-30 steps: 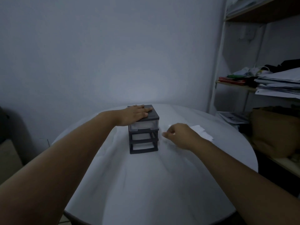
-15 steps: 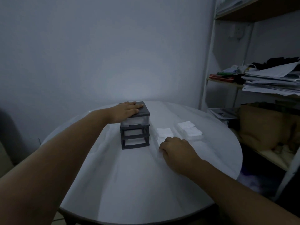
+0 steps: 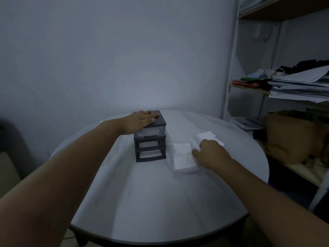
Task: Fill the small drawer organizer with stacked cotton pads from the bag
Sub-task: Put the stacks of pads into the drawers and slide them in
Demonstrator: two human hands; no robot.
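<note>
A small dark grey drawer organizer (image 3: pixel 150 139) stands on the round table. Its top slot holds a clear drawer; the two lower slots look empty. My left hand (image 3: pixel 142 120) lies flat on its lid, fingers stretched out. To its right a stack of white cotton pads (image 3: pixel 182 155) sits in what looks like a clear tray. Farther back right lies a second white pile of pads (image 3: pixel 206 136). Between the two piles, my right hand (image 3: pixel 211 154) rests palm down, its thumb touching the near stack and its fingers hidden over the far pile.
The round white table (image 3: pixel 151 202) stands near a grey wall. A shelf unit (image 3: pixel 293 86) at the right holds stacked papers and clothes, with a brown bag (image 3: pixel 292 138) on a lower shelf close to the table's right edge.
My right hand has shifted right and back, from in front of the near stack to between the two piles. My left hand stays on the organizer. The view has tilted slightly.
</note>
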